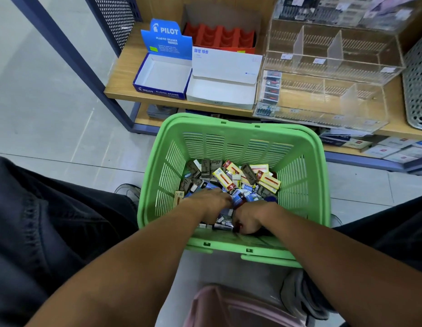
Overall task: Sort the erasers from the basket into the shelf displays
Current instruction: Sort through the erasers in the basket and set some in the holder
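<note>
- On the far left of the shelf (125, 74) stands one blue box (163, 77). It has nothing in it.
- Just beside it is one white box (223, 90), and I see nothing in that one either.
- Behind the two boxes sits one red tray (220, 38) with bare slots.
- To the right are clear bins (328, 74). One slot at the left end holds a short row of small packs (272, 87); the other slots look bare.
- One green basket (231, 128) sits on the floor below the shelf, and the erasers (231, 178) lie heaped in it, too many to count.
- The left hand (208, 202) lies on the heap, fingers reaching forward. I cannot tell whether it has hold of anything.
- The right hand (249, 219) is down at the near side of the basket with its fingers curled in. It may be picking up a small dark pack, but I cannot tell for sure.
- I think the job has barely started. Almost all the erasers are yet to go up.
</note>
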A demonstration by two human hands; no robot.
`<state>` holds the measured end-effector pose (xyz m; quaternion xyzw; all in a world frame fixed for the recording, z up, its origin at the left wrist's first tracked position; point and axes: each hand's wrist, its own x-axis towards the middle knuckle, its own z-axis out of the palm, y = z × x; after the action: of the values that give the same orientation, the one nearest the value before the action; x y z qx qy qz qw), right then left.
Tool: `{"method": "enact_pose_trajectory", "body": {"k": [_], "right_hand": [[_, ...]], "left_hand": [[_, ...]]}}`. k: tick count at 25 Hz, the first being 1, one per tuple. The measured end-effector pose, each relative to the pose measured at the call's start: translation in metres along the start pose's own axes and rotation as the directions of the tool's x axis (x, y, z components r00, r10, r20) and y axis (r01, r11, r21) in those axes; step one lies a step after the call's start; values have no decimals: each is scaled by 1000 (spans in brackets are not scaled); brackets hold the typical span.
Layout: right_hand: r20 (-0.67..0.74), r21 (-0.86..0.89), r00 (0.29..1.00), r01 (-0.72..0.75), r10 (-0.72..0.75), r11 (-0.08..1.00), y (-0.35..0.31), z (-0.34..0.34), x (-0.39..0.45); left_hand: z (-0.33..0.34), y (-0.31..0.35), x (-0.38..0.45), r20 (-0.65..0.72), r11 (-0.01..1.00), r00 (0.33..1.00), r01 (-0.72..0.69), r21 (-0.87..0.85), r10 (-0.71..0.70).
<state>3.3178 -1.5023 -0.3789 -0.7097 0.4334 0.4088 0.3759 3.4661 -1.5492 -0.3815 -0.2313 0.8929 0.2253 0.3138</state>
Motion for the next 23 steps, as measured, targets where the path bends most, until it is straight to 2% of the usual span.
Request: {"method": "enact_pose_trajectory", "body": {"k": [3, 6, 8, 10, 12, 14, 15, 17, 18, 21, 23], "right_hand": [[-75, -7, 991, -109, 109, 994, 1, -3, -8], [-129, 270, 963, -195, 237, 943, 17, -15, -28], [-195, 344, 905, -299, 379, 890, 37, -25, -42], [-334, 268, 820, -390, 465, 881, 50, -31, -43], [-471, 360, 756, -306, 455, 881, 44, -33, -29], [-523, 492, 746, -132, 413, 861, 28, -33, -10], [-526, 504, 757, -90, 388, 859, 22, -30, -2], [-501, 408, 792, -139, 349, 902, 11, -20, 9], [-484, 383, 806, -154, 340, 911, 7, -17, 11], [-429, 470, 853, -71, 298, 880, -1, -13, 15], [-415, 574, 875, 38, 250, 818, -2, -13, 17]], "left_hand": [[10, 4, 5, 131, 995, 990, 40, 91, -52], [9, 4, 5, 153, 988, 979, 125, 85, -137], [3, -1, 3, 179, 980, 964, 198, 10, -196], [-3, -7, -2, 164, 961, 953, 267, -65, -254], [-6, -15, -4, 85, 925, 947, 319, -205, -308], [-8, -23, -3, -33, 860, 929, 329, -390, -370], [-8, -27, -3, -108, 839, 912, 310, -447, -395], [-9, -32, -1, -265, 868, 886, 244, -433, -381], [-9, -33, 0, -282, 893, 895, 221, -392, -345], [-7, -33, 1, -207, 902, 919, 251, -352, -337], [-7, -36, 2, -228, 907, 914, 249, -339, -336]]}}
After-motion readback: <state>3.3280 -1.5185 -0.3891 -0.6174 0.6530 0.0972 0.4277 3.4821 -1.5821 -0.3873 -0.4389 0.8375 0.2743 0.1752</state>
